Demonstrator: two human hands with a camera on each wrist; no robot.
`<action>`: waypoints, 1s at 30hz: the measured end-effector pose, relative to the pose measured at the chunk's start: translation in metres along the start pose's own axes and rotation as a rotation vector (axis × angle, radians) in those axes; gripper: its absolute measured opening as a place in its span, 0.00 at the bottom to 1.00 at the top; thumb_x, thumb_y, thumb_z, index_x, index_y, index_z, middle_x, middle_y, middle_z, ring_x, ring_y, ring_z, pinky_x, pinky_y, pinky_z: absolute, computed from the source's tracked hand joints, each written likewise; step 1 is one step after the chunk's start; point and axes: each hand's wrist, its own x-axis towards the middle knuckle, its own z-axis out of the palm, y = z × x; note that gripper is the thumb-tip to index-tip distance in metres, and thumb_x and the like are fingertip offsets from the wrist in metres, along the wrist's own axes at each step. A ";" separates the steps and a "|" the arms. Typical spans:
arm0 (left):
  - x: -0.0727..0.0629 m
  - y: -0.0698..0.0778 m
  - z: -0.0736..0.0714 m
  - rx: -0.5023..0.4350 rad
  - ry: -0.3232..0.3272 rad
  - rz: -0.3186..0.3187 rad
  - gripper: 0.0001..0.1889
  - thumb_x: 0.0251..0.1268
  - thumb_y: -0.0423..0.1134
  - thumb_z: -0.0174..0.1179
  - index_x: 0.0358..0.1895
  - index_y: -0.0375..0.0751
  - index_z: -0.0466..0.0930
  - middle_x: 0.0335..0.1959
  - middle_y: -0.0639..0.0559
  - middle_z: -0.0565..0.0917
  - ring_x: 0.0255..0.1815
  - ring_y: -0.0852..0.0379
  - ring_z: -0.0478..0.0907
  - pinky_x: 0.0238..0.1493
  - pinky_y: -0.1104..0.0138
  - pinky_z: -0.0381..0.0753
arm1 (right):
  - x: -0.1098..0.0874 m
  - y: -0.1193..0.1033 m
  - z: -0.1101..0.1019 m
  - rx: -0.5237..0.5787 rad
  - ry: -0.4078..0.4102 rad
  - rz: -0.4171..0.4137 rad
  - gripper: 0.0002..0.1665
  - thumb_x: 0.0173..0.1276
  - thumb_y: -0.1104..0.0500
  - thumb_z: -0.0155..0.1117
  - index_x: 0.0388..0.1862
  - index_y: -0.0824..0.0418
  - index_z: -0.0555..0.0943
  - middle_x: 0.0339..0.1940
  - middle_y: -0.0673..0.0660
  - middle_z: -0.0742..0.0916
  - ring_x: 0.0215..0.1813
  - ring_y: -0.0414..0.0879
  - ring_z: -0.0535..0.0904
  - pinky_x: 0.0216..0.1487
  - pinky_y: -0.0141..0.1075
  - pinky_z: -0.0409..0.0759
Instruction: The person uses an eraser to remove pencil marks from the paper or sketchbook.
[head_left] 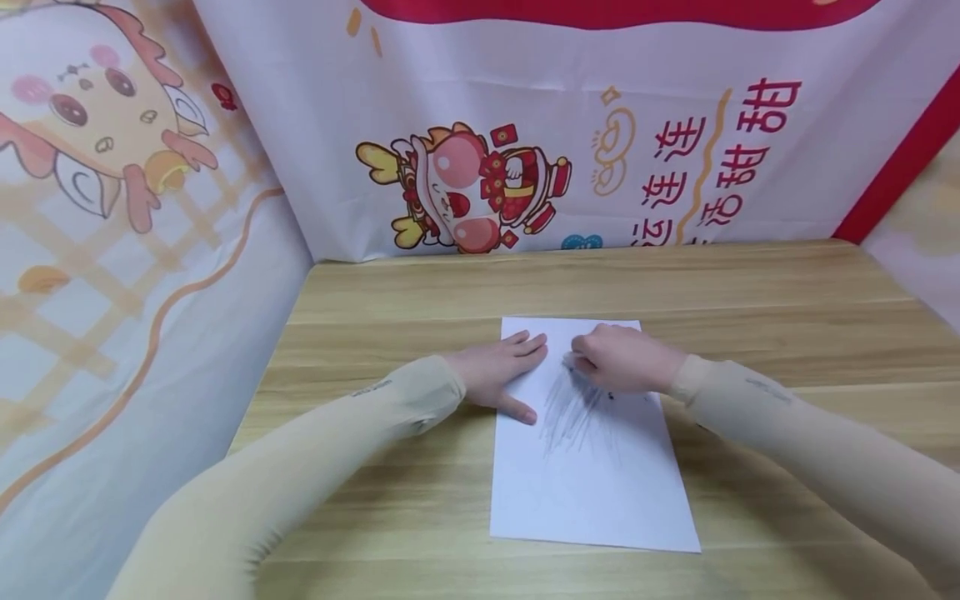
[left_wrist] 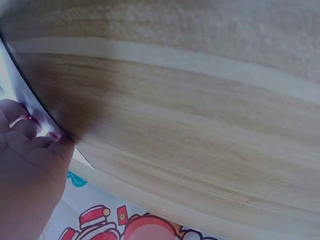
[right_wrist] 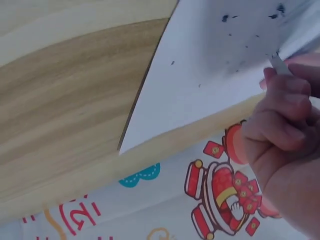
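A white sheet of paper (head_left: 585, 500) lies on the wooden table, with grey pencil strokes (head_left: 573, 417) smeared and fanning down its upper middle. My left hand (head_left: 497, 375) rests on the paper's left edge, fingers and thumb spread. Over the upper right of the sheet, my right hand (head_left: 628, 358) pinches a small whitish eraser (right_wrist: 280, 65) between thumb and curled fingers, its tip down at the grey marks. Dark crumbs (right_wrist: 225, 18) are scattered on the paper beside it in the right wrist view. Most of the eraser is hidden by the fingers.
The wooden table (head_left: 360, 333) extends on all sides of the sheet. Behind it hangs a white cloth (head_left: 315, 125) printed with a cartoon figure and red characters. Another patterned cloth (head_left: 112, 292) hangs along the left side.
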 end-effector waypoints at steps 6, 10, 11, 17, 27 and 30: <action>0.004 -0.001 -0.002 -0.007 0.008 0.004 0.57 0.57 0.73 0.57 0.80 0.41 0.43 0.80 0.50 0.40 0.79 0.49 0.34 0.74 0.63 0.42 | -0.005 0.000 0.000 -0.064 -0.003 -0.012 0.03 0.67 0.65 0.66 0.32 0.60 0.81 0.19 0.47 0.77 0.21 0.41 0.71 0.26 0.35 0.74; 0.004 0.000 -0.002 0.000 0.001 0.004 0.57 0.56 0.73 0.57 0.80 0.41 0.43 0.80 0.50 0.40 0.79 0.49 0.34 0.74 0.62 0.42 | -0.029 0.004 -0.002 -0.079 -0.039 -0.071 0.10 0.64 0.68 0.67 0.26 0.58 0.78 0.16 0.46 0.73 0.19 0.39 0.67 0.22 0.32 0.69; 0.004 0.000 -0.002 -0.001 0.000 0.007 0.57 0.57 0.73 0.57 0.79 0.41 0.43 0.80 0.49 0.40 0.79 0.48 0.34 0.74 0.62 0.43 | -0.035 0.005 -0.002 -0.089 -0.041 -0.088 0.12 0.63 0.69 0.67 0.24 0.57 0.77 0.16 0.45 0.72 0.19 0.38 0.66 0.21 0.31 0.68; 0.002 0.001 -0.002 -0.007 -0.003 -0.001 0.57 0.57 0.72 0.58 0.79 0.40 0.44 0.80 0.48 0.41 0.79 0.48 0.35 0.74 0.62 0.42 | -0.062 0.006 -0.003 -0.125 0.005 -0.159 0.19 0.60 0.70 0.66 0.19 0.54 0.70 0.15 0.44 0.68 0.18 0.38 0.60 0.19 0.32 0.63; 0.000 0.001 0.001 -0.001 0.006 0.006 0.57 0.58 0.72 0.58 0.79 0.39 0.44 0.80 0.48 0.41 0.79 0.47 0.36 0.74 0.61 0.43 | -0.033 -0.003 -0.007 -0.085 -0.053 -0.011 0.06 0.68 0.64 0.64 0.30 0.59 0.80 0.17 0.45 0.75 0.19 0.38 0.68 0.20 0.31 0.70; 0.001 0.000 0.000 0.007 0.015 0.015 0.57 0.58 0.72 0.57 0.79 0.38 0.44 0.80 0.47 0.41 0.79 0.46 0.36 0.74 0.61 0.43 | -0.012 -0.005 -0.003 -0.115 -0.023 0.010 0.04 0.70 0.61 0.64 0.37 0.61 0.82 0.21 0.47 0.79 0.21 0.40 0.72 0.25 0.33 0.75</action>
